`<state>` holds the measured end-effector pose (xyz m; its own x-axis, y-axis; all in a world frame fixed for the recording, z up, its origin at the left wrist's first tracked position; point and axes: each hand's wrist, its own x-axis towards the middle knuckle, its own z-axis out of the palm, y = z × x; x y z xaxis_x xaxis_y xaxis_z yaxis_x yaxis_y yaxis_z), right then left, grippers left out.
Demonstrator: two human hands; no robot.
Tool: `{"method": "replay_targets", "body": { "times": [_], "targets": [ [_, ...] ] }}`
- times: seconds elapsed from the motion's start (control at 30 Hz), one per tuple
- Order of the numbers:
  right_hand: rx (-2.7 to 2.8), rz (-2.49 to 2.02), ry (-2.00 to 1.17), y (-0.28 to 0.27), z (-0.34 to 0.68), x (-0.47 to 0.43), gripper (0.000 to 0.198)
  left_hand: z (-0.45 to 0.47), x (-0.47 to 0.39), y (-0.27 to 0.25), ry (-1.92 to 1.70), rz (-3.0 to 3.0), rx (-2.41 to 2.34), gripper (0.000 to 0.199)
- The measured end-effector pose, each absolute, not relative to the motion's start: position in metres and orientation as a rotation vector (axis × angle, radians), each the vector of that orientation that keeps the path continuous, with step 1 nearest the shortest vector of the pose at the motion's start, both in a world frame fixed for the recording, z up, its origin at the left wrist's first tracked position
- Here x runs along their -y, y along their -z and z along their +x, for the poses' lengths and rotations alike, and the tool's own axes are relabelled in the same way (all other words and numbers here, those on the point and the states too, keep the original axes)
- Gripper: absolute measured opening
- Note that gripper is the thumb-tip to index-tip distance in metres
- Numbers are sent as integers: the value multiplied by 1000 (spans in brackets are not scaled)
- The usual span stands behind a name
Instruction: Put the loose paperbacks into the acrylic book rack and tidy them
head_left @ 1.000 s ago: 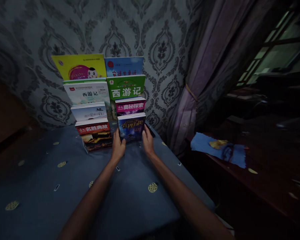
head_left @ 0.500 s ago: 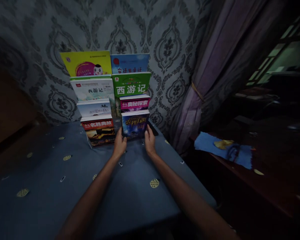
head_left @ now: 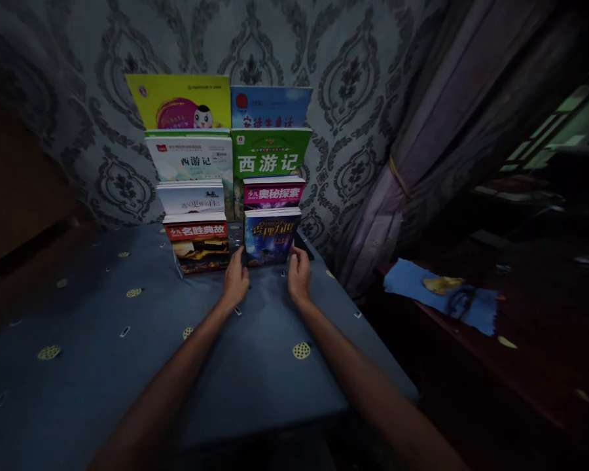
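Fingers [head_left: 237, 260] of the left hand [head_left: 235, 284] lightly curled, tips against the lower left edge of the dark blue book [head_left: 271, 237]; fingers [head_left: 298, 256] of the right hand [head_left: 299, 281] likewise curled, tips at the lower right edge of that book. Cannot tell whether either set truly pinches the cover or merely rests against it. Both palms low over the blue cloth of the counter [head_left: 127, 366], just in front of the book. Dark blue book upright, front of the right column on a tiered stand. Directly behind and above that book, a pink-banded book [head_left: 273, 193], then a green book [head_left: 271, 154], then a light blue book [head_left: 271, 108] at the top. Just left of the dark blue book, a red-banded book [head_left: 196, 245], with a pale book [head_left: 190, 197], a white book [head_left: 191, 159] and a yellow book [head_left: 179, 101] stepping up behind. Patterned wallpaper [head_left: 78, 98] behind the stand. Well to the right of the dark blue book, a purple curtain [head_left: 422, 131] and a blue cloth [head_left: 442, 294] on dark wood.
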<state>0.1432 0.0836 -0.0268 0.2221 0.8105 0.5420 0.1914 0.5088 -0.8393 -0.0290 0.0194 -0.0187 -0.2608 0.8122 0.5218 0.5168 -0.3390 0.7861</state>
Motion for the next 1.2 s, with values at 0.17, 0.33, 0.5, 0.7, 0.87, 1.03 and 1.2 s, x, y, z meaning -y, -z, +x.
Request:
{"method": "replay_targets", "body": {
  "times": [0.17, 0.33, 0.5, 0.7, 0.87, 1.03, 1.2],
  "targets": [
    [1348, -980, -618, 26, 143, -80, 41, -30, -17, 20, -1652, 1769, -1608, 66],
    [1358, -972, -566, 24, 145, -79, 42, -32, -23, 24, -1687, 1691, -1547, 70],
    [1363, -924, -518, 16, 150, -82, 45, -31, -34, 17, -1685, 1598, -1523, 78],
    [1288, -873, -605, -3, 142, -101, 60, -18, -39, -9, -1635, 1566, -1724, 76],
    [1255, -843, -551, -32, 137, -116, 61, -5, -36, -29, -1636, 1639, -1788, 78],
    [1250, -832, -534, -63, 140, -127, 61, 0, -36, -55, -1738, 1693, -1727, 76],
    [1327, -739, -519, -96, 144, -151, 54, 0, -48, -84, -1860, 1671, -1626, 76]
  ]
}}
